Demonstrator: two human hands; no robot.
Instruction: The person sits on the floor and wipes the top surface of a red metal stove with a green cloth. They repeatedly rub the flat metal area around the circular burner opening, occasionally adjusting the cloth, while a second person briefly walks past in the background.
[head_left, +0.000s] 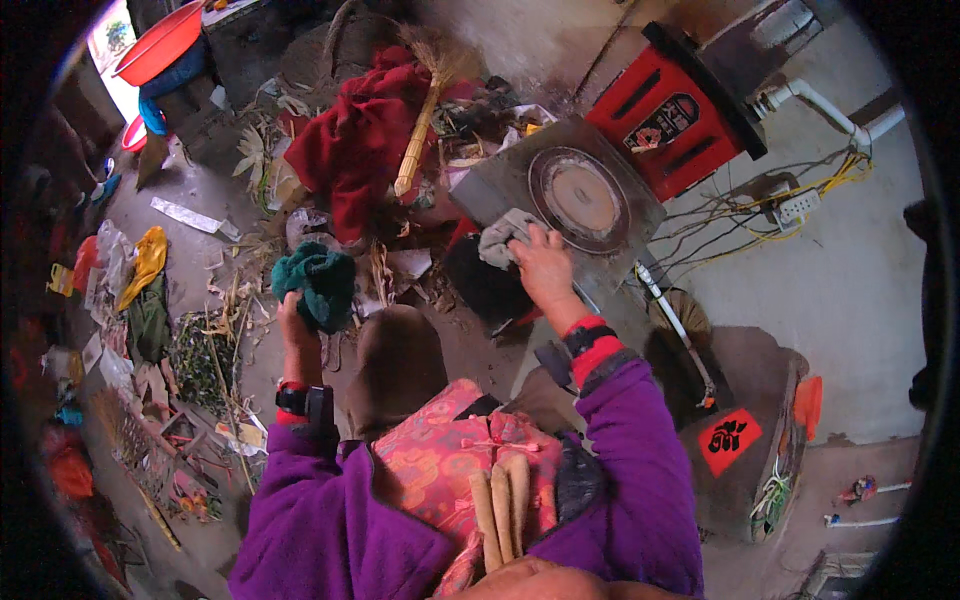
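Note:
My left hand (298, 330) grips a bunched dark green cloth (315, 279) in front of me on the left, above the littered floor. With my right hand (546, 268) I hold a crumpled grey cloth (504, 238) against the near left edge of a square metal stove top (495, 178). A round plate (583, 196) with a pale, worn middle and dark rings is set in that top, just beyond my right fingers. Beneath the grey cloth, a dark rounded thing (484, 289) is partly hidden by my hand and the stove.
Behind the stove top stands a red metal box (660, 120) with slots. Cables run to a white power strip (799, 208) on the right. A straw broom (420, 142) lies over dark red cloth (349, 142). Husks and plastic litter the floor (191, 262). An orange basin (161, 46) is far left.

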